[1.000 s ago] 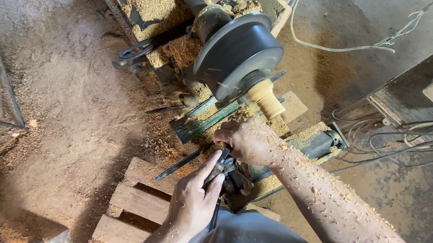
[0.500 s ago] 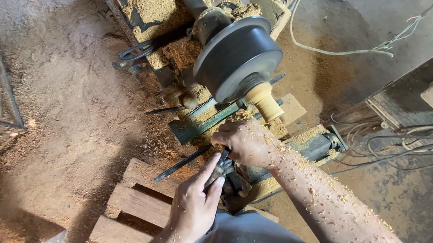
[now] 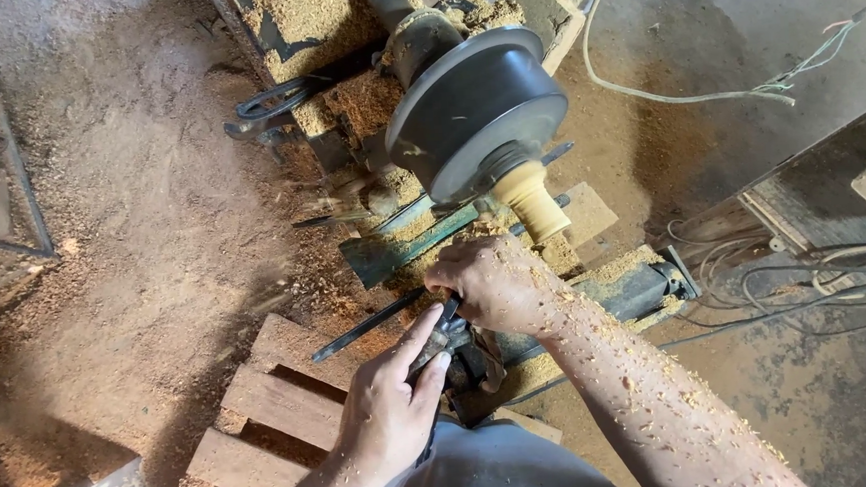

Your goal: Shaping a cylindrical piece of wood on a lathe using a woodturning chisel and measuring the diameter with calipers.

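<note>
A dark round lathe chuck holds a short pale wooden piece that points down toward me. My right hand, speckled with shavings up the forearm, is closed just below that piece and over the front of a dark metal tool. My left hand grips the rear of the same tool, forefinger stretched along it. The tool's tip is hidden under my right hand. A green tool rest lies beside my right hand.
Sawdust covers the lathe bed and the floor at left. A slatted wooden pallet lies under my left hand, a long dark bar across it. Loose cables trail at right. Dark metal wrenches rest at the bed's edge.
Both hands keep their hold on the tool in nearly the same spot. The view has shifted slightly.
</note>
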